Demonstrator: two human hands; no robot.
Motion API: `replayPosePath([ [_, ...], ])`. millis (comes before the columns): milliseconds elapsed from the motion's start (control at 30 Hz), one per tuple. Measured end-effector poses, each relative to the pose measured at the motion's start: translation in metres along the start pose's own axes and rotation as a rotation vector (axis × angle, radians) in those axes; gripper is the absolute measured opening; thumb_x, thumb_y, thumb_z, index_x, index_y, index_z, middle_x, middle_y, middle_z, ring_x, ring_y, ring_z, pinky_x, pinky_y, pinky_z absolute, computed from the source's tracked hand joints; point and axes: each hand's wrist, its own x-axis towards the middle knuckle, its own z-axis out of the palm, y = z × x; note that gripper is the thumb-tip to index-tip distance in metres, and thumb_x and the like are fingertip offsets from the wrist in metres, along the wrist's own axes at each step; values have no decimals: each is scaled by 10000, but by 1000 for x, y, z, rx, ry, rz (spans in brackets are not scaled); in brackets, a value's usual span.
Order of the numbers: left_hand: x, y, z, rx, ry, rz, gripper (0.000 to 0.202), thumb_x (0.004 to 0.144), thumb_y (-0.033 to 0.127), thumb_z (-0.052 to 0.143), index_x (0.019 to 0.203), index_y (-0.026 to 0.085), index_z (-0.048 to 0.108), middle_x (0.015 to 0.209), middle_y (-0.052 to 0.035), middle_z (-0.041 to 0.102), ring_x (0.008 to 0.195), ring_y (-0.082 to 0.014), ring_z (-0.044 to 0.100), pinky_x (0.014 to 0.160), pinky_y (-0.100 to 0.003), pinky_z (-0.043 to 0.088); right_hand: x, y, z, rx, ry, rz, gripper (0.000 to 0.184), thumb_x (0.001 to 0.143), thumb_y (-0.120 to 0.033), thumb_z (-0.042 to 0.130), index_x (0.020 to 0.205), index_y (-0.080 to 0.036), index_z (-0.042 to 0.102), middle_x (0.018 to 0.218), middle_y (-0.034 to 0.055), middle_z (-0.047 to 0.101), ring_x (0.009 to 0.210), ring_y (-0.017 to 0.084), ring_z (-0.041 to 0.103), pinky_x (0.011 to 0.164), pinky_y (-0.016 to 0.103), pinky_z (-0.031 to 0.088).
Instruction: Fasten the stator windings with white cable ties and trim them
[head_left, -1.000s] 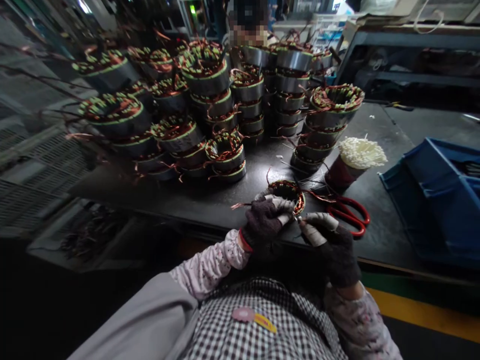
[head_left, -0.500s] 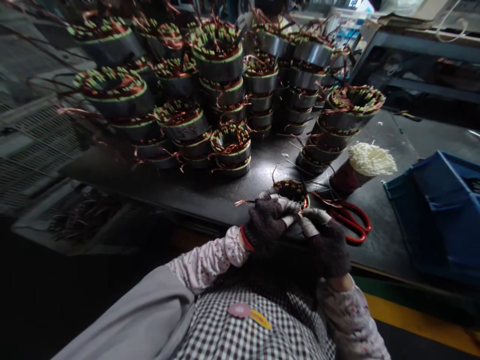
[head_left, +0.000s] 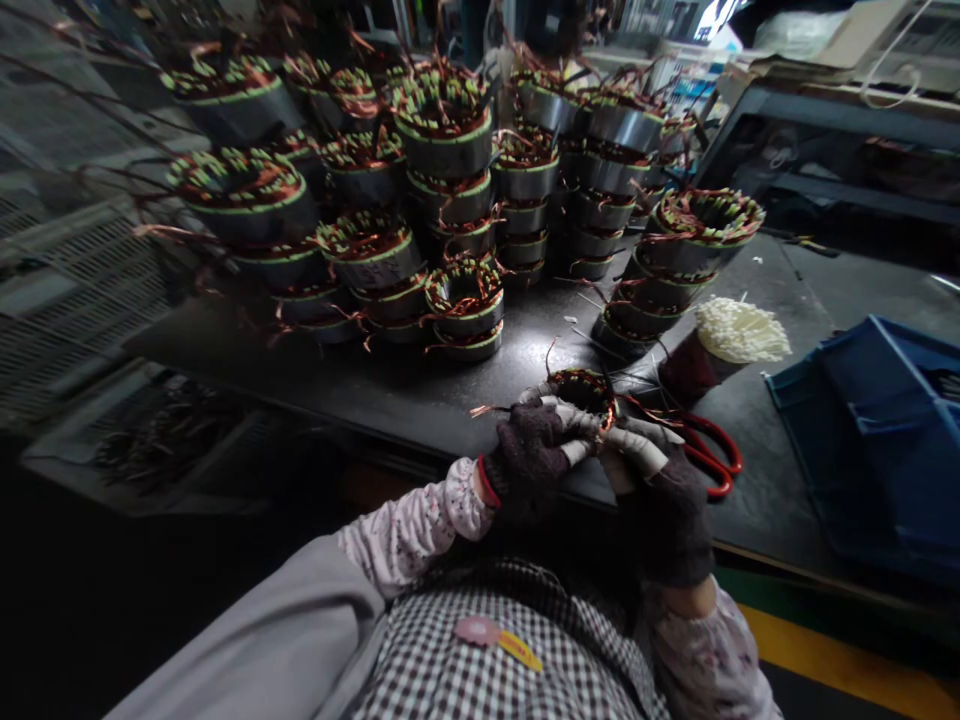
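A small wound stator [head_left: 583, 388] with copper coils lies at the near edge of the dark workbench [head_left: 420, 390]. My left hand [head_left: 534, 446], in a dark glove with taped fingertips, grips its near rim and a loose copper lead [head_left: 491, 409] that sticks out to the left. My right hand [head_left: 654, 482], gloved the same way, pinches the wires at the rim just right of the left hand's fingers. The two hands' fingertips touch over the stator's near side.
Stacks of wound stators [head_left: 442, 170] fill the back of the bench. Red-handled scissors [head_left: 709, 455] lie right of my hands, beside a cup of white sleeves [head_left: 731, 335]. A blue bin [head_left: 877, 430] stands far right. A yellow floor line [head_left: 862, 650] runs below.
My right hand has closed in on the left until the fingertips meet at the stator's rim. The view has tilted slightly.
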Motion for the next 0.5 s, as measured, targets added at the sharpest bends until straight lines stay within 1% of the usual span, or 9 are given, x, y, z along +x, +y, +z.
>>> replayPosePath([
  [100, 1, -1, 0, 1, -17, -2, 110, 992, 265, 820, 1065, 255, 902, 1100, -30, 929, 1097, -273, 857, 1179, -510, 602, 9, -6, -6, -42, -4, -195, 172, 1073, -221, 742, 1115, -289, 894, 1116, 80, 889, 1043, 275, 838, 919, 427, 702],
  [133, 2, -1, 1, 7, -24, -7, 106, 997, 273, 825, 1067, 257, 902, 1085, -25, 929, 1083, -269, 858, 1199, -515, 594, 13, -10, -9, -32, 1, -219, 171, 1069, -209, 746, 1108, -295, 889, 1100, 72, 882, 1030, 266, 832, 906, 419, 699],
  [200, 1, -1, 4, 30, -21, -11, 95, 1005, 278, 829, 1063, 263, 903, 1050, -12, 925, 1051, -259, 858, 1248, -526, 570, 17, -18, -13, 23, 57, -195, 155, 1061, -204, 769, 1096, -312, 873, 1144, 58, 872, 1093, 267, 826, 968, 443, 693],
  [267, -1, -2, 7, 86, -16, 5, 131, 1012, 296, 833, 1117, 267, 905, 1109, -22, 927, 1108, -270, 858, 1289, -535, 552, 17, -21, -13, 162, 102, -86, 89, 1067, -258, 786, 1080, -316, 852, 1259, 58, 862, 1203, 288, 815, 1055, 494, 682],
  [300, -3, -3, 7, 125, -9, 11, 181, 1018, 315, 832, 1178, 265, 900, 1198, -42, 923, 1190, -289, 849, 1305, -544, 546, 15, -20, -12, 254, 98, 9, 47, 1071, -319, 792, 1071, -308, 838, 1280, 64, 857, 1202, 297, 816, 1048, 507, 685],
  [367, -6, -7, 6, 191, 0, 16, 290, 1039, 356, 822, 1305, 251, 870, 1375, -90, 889, 1342, -323, 811, 1320, -563, 545, 5, -13, -8, 422, 36, 237, 188, 1059, -475, 797, 1034, -289, 803, 1152, 66, 858, 1029, 282, 821, 901, 467, 705],
  [400, -7, -9, 4, 210, -9, 32, 314, 1054, 366, 811, 1340, 244, 855, 1399, -104, 880, 1363, -327, 806, 1317, -570, 550, -2, -9, -7, 471, -12, 345, 256, 1041, -540, 802, 1013, -285, 789, 1046, 56, 846, 919, 263, 801, 813, 432, 695],
  [433, -7, -10, 2, 219, -26, 60, 302, 1069, 368, 798, 1336, 238, 850, 1370, -107, 888, 1346, -325, 814, 1315, -574, 551, -8, -7, -7, 485, -50, 430, 293, 1016, -578, 816, 988, -288, 781, 949, 40, 824, 833, 246, 770, 748, 404, 675],
  [500, -7, -10, -1, 221, -76, 142, 221, 1095, 359, 769, 1253, 234, 861, 1235, -82, 916, 1246, -304, 848, 1317, -573, 545, -17, -8, -7, 460, -83, 512, 279, 984, -570, 849, 960, -300, 785, 869, 25, 797, 775, 229, 732, 704, 373, 648],
])
